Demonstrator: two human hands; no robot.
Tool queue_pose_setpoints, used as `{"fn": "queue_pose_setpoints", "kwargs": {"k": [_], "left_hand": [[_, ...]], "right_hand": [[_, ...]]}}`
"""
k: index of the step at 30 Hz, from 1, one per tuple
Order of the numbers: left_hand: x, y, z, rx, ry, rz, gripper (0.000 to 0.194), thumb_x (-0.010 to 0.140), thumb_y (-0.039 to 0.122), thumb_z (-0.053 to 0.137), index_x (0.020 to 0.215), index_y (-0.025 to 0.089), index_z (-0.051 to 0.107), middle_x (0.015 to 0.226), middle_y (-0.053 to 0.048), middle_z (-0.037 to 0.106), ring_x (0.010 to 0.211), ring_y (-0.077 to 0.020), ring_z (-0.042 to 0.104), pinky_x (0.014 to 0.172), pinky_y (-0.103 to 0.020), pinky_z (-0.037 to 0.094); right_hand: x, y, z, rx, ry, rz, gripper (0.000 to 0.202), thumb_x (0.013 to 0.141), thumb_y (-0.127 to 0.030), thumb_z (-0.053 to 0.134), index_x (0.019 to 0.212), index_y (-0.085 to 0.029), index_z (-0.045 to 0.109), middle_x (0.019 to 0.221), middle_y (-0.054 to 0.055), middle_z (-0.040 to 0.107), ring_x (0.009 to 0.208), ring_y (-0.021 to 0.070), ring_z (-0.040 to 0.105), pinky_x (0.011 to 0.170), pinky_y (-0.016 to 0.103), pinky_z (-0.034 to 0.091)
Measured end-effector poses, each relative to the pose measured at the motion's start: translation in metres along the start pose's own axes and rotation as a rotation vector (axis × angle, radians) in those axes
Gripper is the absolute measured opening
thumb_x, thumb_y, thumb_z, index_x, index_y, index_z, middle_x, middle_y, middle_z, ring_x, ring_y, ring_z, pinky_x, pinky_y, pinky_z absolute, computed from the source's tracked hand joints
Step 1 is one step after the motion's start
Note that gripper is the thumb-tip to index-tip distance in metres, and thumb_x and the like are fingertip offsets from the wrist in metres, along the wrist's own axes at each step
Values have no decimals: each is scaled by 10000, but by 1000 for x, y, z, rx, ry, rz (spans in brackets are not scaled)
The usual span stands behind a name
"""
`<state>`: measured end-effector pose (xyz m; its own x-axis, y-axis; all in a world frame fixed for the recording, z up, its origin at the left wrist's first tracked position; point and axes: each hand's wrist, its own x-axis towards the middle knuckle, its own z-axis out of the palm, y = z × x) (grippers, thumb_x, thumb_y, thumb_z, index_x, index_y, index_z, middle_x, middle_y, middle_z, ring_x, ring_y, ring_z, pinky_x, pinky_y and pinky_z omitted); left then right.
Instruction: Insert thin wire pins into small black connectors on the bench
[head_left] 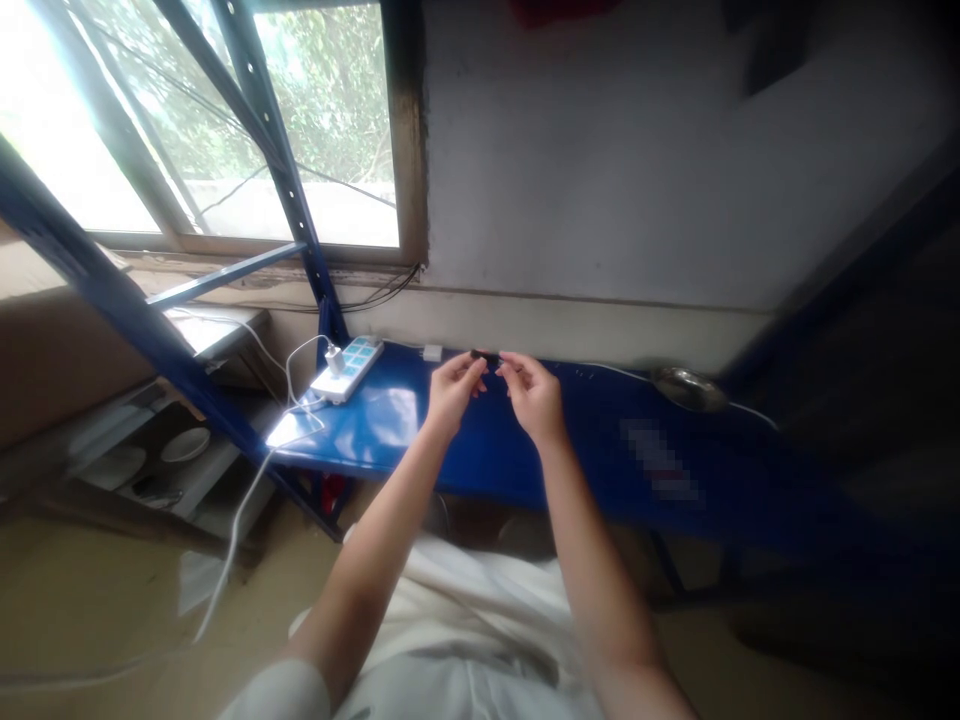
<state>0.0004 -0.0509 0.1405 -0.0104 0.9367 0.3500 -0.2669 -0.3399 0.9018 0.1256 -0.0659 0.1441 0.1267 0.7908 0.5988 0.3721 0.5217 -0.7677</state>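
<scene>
Both my hands are raised close together above the blue shelf board (480, 460). A small dark object (489, 358) spans the gap between them; its kind is too small to make out. My left hand (453, 388) pinches its left end between thumb and fingers. At the other end, the fingertips of my right hand (534, 393) are closed in a pinch too. A small white block (432, 353) lies on the board behind my left hand.
Left on the board is a white power strip (349, 370) with a plug (334, 358) and a white cable (238, 515) hanging down. A shiny oval object (688, 388) lies at the right. Blue rack posts (277, 150) stand by the window, with a low shelf (157, 470) beyond.
</scene>
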Motion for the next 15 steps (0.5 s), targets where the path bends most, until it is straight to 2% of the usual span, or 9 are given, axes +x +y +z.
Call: {"fn": "queue_pose_setpoints", "kwargs": {"k": [6, 11, 15], "left_hand": [[1, 0, 3, -7, 72, 13, 313, 679, 388, 677, 858, 132, 662, 680, -11, 604, 495, -43, 502, 458, -162, 384], [3, -1, 4, 28, 124, 15, 313, 668, 394, 685, 824, 126, 644, 654, -5, 594, 482, -43, 491, 449, -162, 383], [4, -4, 4, 39, 150, 12, 309, 666, 389, 688, 827, 130, 634, 665, -1, 591, 484, -39, 488, 458, -160, 391]], "right_hand": [[1, 3, 1, -220, -12, -152, 233, 852, -345, 457, 913, -185, 615, 893, 90, 674, 773, 183, 629, 731, 310, 482], [2, 6, 3, -328, -61, -200, 223, 872, -310, 419, 918, -181, 595, 916, 93, 647, 800, 184, 602, 732, 303, 462], [2, 6, 2, -383, -96, -211, 201, 861, -295, 433, 880, -176, 595, 898, 84, 609, 740, 160, 568, 698, 280, 445]]}}
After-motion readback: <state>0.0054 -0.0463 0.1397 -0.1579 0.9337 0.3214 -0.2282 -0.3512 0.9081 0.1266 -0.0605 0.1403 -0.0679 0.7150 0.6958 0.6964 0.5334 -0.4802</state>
